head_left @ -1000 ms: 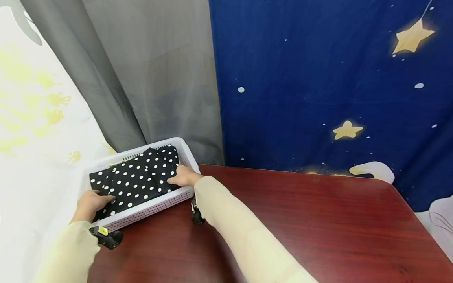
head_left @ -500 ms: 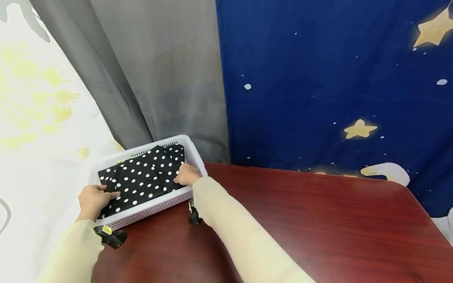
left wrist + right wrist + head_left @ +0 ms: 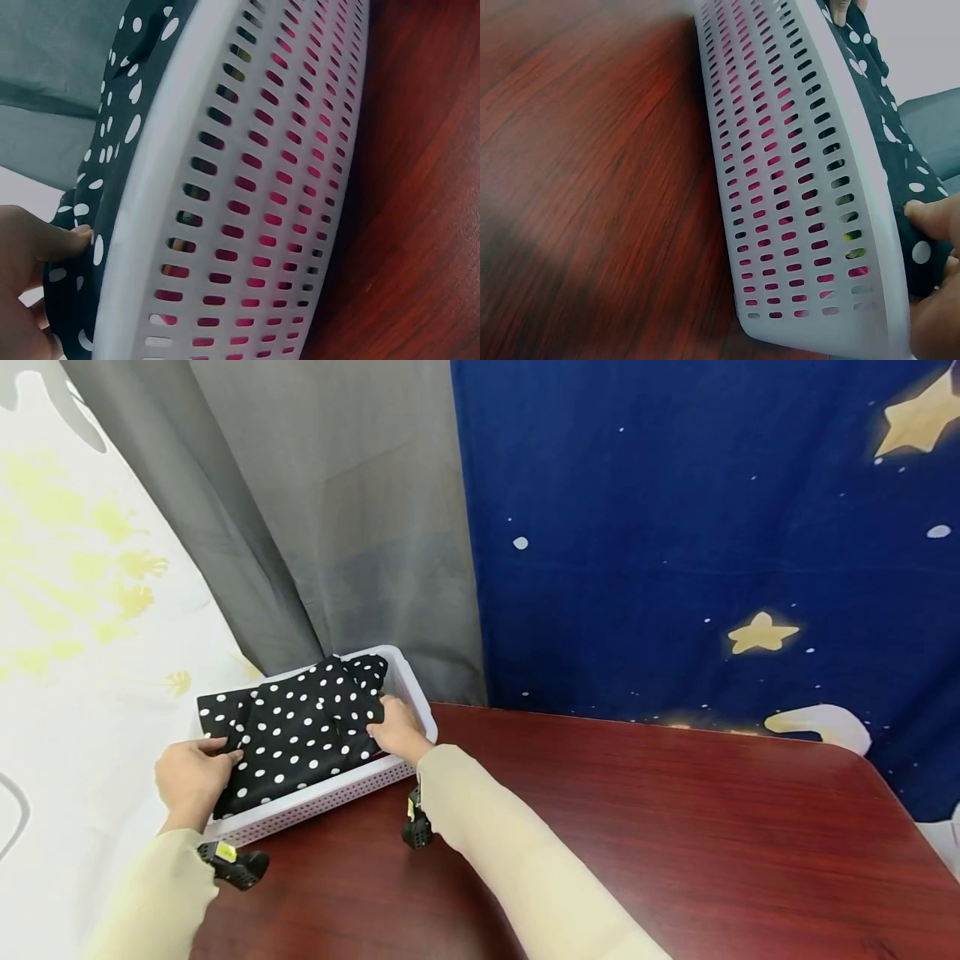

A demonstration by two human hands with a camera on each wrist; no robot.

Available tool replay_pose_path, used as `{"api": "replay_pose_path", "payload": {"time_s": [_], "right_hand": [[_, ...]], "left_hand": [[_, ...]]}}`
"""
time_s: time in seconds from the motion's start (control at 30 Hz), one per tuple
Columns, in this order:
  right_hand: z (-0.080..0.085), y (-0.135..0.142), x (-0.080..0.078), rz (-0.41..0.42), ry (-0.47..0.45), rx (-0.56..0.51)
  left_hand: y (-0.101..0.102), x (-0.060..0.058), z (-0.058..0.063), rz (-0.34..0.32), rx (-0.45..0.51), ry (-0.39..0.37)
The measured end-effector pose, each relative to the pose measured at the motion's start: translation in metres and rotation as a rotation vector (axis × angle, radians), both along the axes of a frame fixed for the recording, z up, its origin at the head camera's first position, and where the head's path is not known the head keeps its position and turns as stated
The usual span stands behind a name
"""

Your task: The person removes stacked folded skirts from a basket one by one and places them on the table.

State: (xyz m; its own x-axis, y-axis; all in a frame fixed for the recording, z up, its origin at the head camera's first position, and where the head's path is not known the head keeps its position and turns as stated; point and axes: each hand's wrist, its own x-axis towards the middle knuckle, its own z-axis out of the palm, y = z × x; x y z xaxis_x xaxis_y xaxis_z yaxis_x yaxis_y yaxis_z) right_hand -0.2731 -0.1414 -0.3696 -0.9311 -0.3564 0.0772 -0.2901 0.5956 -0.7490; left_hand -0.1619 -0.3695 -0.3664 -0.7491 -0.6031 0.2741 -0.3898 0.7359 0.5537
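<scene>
A folded black cloth with white polka dots [image 3: 292,727] lies over the inside of a white plastic basket [image 3: 322,797]. At the cloth's left end my left hand [image 3: 191,777] pinches its edge, thumb on top; the left wrist view shows the same thumb [image 3: 64,241] pressed on the fabric. On the right, my right hand [image 3: 397,727] pinches the other end, inside the basket's right wall. The right wrist view has that thumb [image 3: 930,217] on the dotted cloth. The cloth's back edge stands above the basket's back rim. Pink things show through the slots of the basket's front wall.
The basket stands at the left end of a dark red wooden table [image 3: 637,827]. Behind it hang a grey curtain [image 3: 360,527] and a blue curtain with stars [image 3: 637,568]. A white sheet [image 3: 90,693] is close on the left.
Both hands keep their grip while the polka-dot cloth has risen, its back edge now covering much of the basket's back rim. The head view has shifted slightly.
</scene>
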Motion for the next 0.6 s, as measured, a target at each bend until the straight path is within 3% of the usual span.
{"api": "replay_pose_path", "payload": {"time_s": [0.17,0.43,0.6], "right_hand": [[0.007,0.01,0.002,0.022,0.024,-0.096],[0.024,0.021,0.001,0.069,0.079,-0.133],[0.031,0.026,0.0,0.084,0.1,-0.155]], "left_hand": [[0.005,-0.003,0.006,0.035,0.027,0.066],[0.012,-0.003,0.017,0.065,0.015,0.243],[0.014,-0.002,0.026,0.038,-0.012,0.265]]}}
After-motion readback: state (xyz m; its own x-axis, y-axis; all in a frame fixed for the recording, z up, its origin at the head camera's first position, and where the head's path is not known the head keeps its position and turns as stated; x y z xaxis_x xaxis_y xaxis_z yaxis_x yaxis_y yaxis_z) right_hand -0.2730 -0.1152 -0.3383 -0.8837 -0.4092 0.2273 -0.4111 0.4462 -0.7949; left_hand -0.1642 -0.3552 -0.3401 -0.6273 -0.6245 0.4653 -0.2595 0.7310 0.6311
